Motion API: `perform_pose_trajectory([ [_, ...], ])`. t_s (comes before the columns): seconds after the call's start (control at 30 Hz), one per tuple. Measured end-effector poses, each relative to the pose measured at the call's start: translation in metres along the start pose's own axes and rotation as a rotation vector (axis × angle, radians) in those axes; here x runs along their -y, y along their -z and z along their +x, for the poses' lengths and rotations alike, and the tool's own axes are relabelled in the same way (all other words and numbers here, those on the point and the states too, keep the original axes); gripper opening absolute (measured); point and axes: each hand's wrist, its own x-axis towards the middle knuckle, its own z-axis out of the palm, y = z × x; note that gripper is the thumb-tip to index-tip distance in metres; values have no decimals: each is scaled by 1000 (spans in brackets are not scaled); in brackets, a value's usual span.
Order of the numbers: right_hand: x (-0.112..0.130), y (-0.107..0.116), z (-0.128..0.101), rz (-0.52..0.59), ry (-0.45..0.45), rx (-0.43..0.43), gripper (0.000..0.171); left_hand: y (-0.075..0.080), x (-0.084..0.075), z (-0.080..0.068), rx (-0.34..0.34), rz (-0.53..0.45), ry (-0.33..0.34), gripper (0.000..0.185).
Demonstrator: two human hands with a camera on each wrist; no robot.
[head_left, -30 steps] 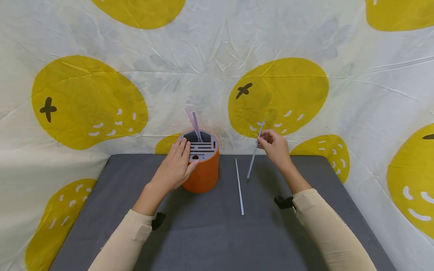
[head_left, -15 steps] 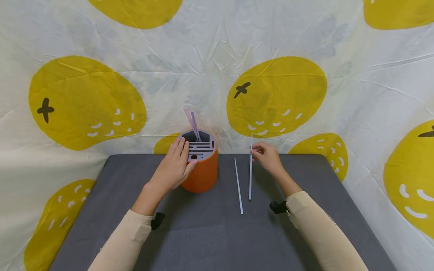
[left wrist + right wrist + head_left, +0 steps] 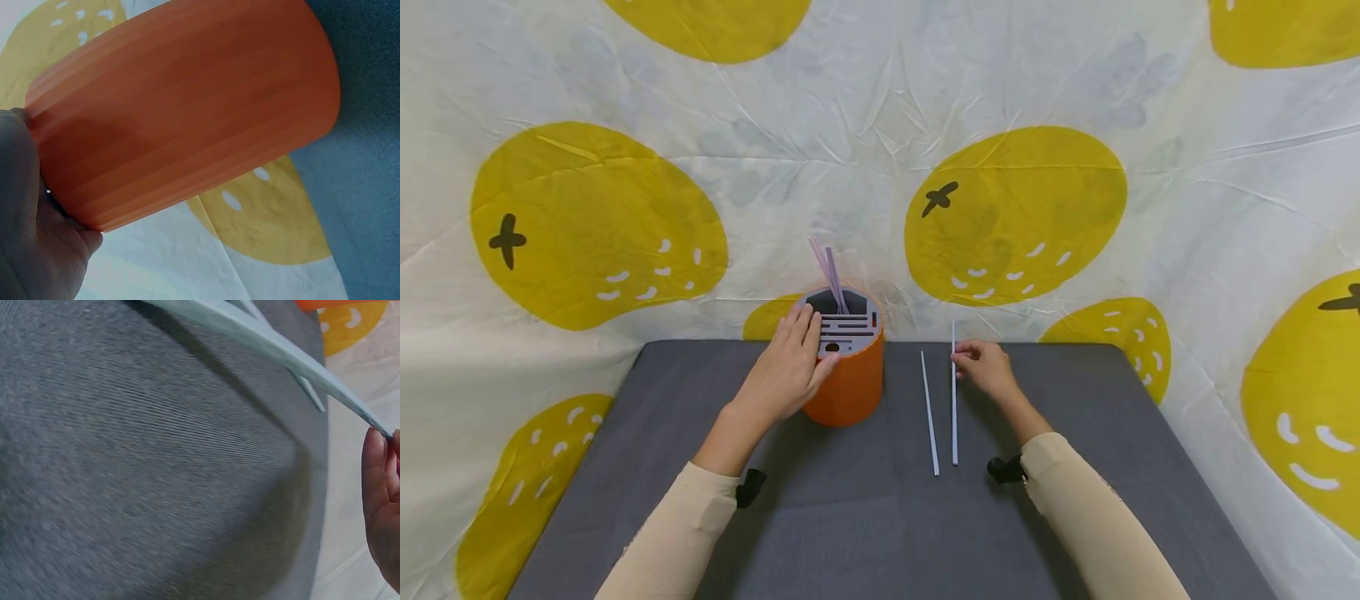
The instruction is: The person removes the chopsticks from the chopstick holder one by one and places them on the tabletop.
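Note:
My left hand [image 3: 784, 367] rests with straight fingers on the grey slotted top [image 3: 857, 342] of an orange cylindrical holder [image 3: 846, 396]. In the left wrist view that hand [image 3: 37, 212] lies at the holder's rim. Several thin purple and pink straws [image 3: 831, 271] stand in the holder's rear opening. Near its far end, a long pale straw [image 3: 954, 421] is pinched by my right hand [image 3: 988, 368]. A second pale straw [image 3: 930, 417] lies on the table just left of it. In the right wrist view the held straw [image 3: 281, 347] hangs above its shadow on the cloth.
A dark grey cloth covers the table [image 3: 820, 517]. Behind it hangs a white curtain [image 3: 850, 100] with large yellow fruit prints. Small black wrist cameras sit at both cuffs, one at the left sleeve [image 3: 677, 529].
My right hand has come down and slightly left with the straw, swinging it from a slant to nearly parallel with the lying one. My left hand stays on the holder.

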Motion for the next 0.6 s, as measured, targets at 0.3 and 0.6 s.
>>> perform_pose_trajectory([
  [0.3, -15, -14, 0, 112, -109, 28, 22, 1, -1, 0, 15, -1, 5, 74],
  [0.6, -18, -25, 1, 224, -203, 53, 26, 0, -1, 0, 12, 4, 11, 74],
])
